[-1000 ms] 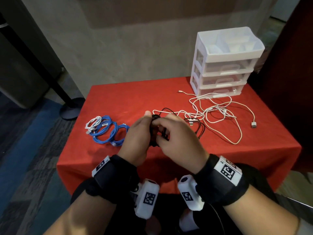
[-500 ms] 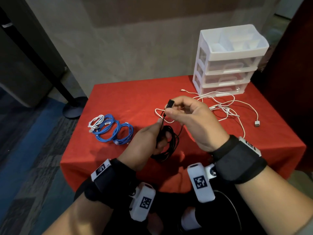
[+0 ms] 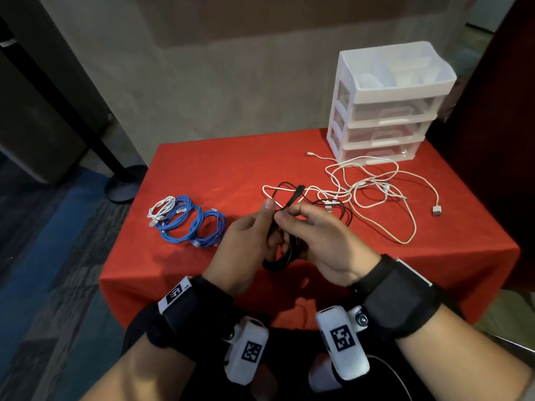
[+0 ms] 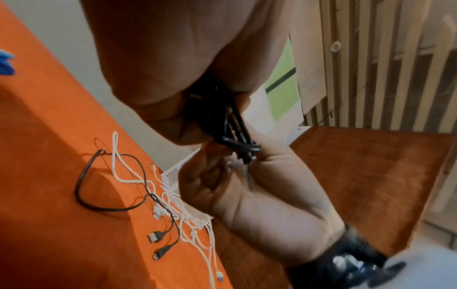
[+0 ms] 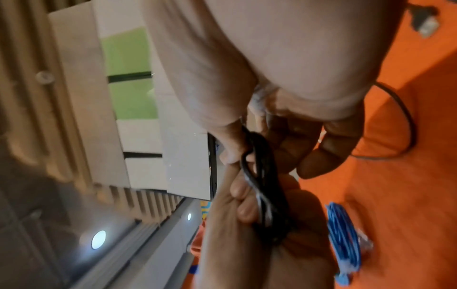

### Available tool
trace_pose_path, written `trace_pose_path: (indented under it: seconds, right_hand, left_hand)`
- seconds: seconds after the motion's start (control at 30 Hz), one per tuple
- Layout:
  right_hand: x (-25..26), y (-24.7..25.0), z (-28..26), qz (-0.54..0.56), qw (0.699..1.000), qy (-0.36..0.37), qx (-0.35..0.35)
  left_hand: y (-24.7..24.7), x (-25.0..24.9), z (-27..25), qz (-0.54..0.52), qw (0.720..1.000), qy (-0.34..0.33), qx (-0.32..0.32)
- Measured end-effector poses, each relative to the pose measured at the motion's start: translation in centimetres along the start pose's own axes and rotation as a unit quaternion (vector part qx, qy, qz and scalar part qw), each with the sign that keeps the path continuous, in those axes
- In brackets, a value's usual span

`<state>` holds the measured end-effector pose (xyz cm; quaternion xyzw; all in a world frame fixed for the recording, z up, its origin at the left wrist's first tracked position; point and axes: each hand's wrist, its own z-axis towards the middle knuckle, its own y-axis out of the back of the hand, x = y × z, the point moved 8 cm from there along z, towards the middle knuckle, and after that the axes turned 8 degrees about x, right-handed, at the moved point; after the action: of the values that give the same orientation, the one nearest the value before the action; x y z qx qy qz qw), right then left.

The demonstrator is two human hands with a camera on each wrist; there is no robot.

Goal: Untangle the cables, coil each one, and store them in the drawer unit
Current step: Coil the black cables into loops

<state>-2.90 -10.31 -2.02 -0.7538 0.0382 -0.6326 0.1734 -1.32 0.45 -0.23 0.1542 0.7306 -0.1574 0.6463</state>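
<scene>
Above the front part of the red tabletop [image 3: 220, 166], the left hand [image 3: 246, 241] grips a coiled black cable [image 3: 282, 257], and the right hand [image 3: 321, 241] pinches its free end, whose plug [image 3: 295, 195] points up and away. Near the left edge lie blue cable coils [image 3: 192, 224] with a small white coil [image 3: 162, 208] touching them. At the far right corner stands the white drawer unit [image 3: 388, 111], and just in front of it loose white cables [image 3: 373, 192] lie tangled with another black cable [image 3: 346, 211].
</scene>
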Motion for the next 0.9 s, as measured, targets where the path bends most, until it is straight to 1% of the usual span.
trace_pose_path:
  seconds: [0.1, 0.13, 0.2, 0.27, 0.3, 0.37, 0.43, 0.5, 0.57, 0.67, 0.73, 0.8, 0.83, 0.9]
  right_hand:
    - [-0.5, -0.3, -0.1, 0.109, 0.994, -0.016, 0.016]
    - [-0.6, -0.4, -0.1, 0.129, 0.991, -0.019, 0.019]
    - [-1.0, -0.4, -0.1, 0.147, 0.989, -0.026, 0.023]
    - [-1.4, -0.6, 0.0, 0.152, 0.987, -0.040, 0.021]
    - [-1.3, -0.6, 0.0, 0.123, 0.992, -0.039, 0.013]
    - [-0.8, -0.5, 0.0, 0.004, 0.999, -0.028, -0.020]
    - [0.4, -0.8, -0.2, -0.116, 0.993, 0.009, -0.038]
    - [1.3, -1.2, -0.4, -0.188, 0.980, 0.046, -0.044]
    - [1.3, -1.3, -0.4, -0.202, 0.976, 0.070, -0.048]
    - [1.0, -1.2, -0.4, -0.230, 0.963, 0.127, -0.054]
    - [0.8, -1.1, -0.8, -0.243, 0.956, 0.157, -0.043]
    - [1.0, -1.3, -1.2, -0.278, 0.943, 0.179, -0.031]
    - [1.1, -1.4, -1.5, -0.300, 0.935, 0.189, -0.032]
    - [1.4, -1.3, -1.8, -0.346, 0.913, 0.211, -0.056]
  left_hand:
    - [0.5, 0.7, 0.2, -0.028, 0.999, 0.030, 0.010]
    - [0.8, 1.0, 0.4, -0.040, 0.998, 0.040, 0.013]
    - [1.0, 1.7, 0.3, -0.081, 0.994, 0.063, 0.027]
    - [0.7, 2.4, 0.1, -0.162, 0.980, 0.102, 0.052]
    - [0.4, 2.7, -0.1, -0.192, 0.971, 0.123, 0.069]
    - [-0.2, 2.8, -0.5, -0.211, 0.962, 0.147, 0.095]
    - [-0.8, 2.3, -0.9, -0.221, 0.959, 0.138, 0.114]
    - [-1.1, 1.8, -1.1, -0.216, 0.964, 0.104, 0.112]
    - [-0.9, 1.9, -1.0, -0.185, 0.976, 0.076, 0.085]
    - [0.3, 2.2, -0.4, -0.124, 0.990, 0.062, 0.030]
    - [1.3, 2.3, -0.2, -0.128, 0.989, 0.069, -0.007]
    - [2.0, 2.5, 0.0, -0.144, 0.985, 0.088, -0.032]
    - [2.2, 2.7, 0.0, -0.146, 0.983, 0.100, -0.042]
    - [2.5, 2.9, 0.0, -0.147, 0.981, 0.111, -0.062]
